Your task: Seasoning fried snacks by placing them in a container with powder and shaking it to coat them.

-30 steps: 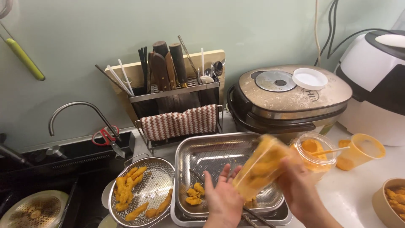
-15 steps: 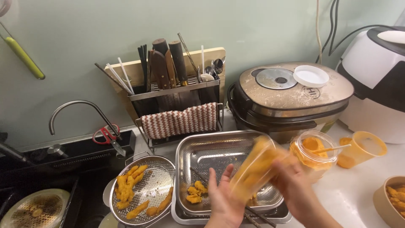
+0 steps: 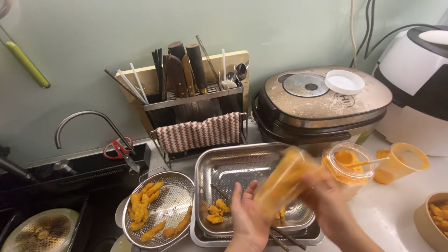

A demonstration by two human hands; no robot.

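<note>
Looking down over my counter, biggest things first:
Rice cooker [image 3: 322, 105]: fully in view behind the trays, with a white lid [image 3: 344, 81] lying on top of it.
White appliance [image 3: 415, 88]: cut off by the right edge of the view.
Steel tray [image 3: 233, 168]: its near rim is hidden behind my hands; a few breaded pieces [image 3: 215, 212] lie at its left end.
Round strainer [image 3: 161, 207]: just left of the tray, holding more breaded strips.
Plastic jar [image 3: 347, 163]: right of the tray, orange crumbs inside, partly covered by my right hand.
Blurred container [image 3: 282, 179]: orange, tilted over the tray, too smeared to make out its contents.
Right hand [image 3: 326, 200]: closed around the lower end of the blurred container; the fingers themselves are smeared.
Left hand [image 3: 245, 212]: fingers spread apart, palm toward the container, just beside it; whether it touches I cannot tell.
Wooden bowl [image 3: 431, 219]: cut off at the lower right corner.
</note>
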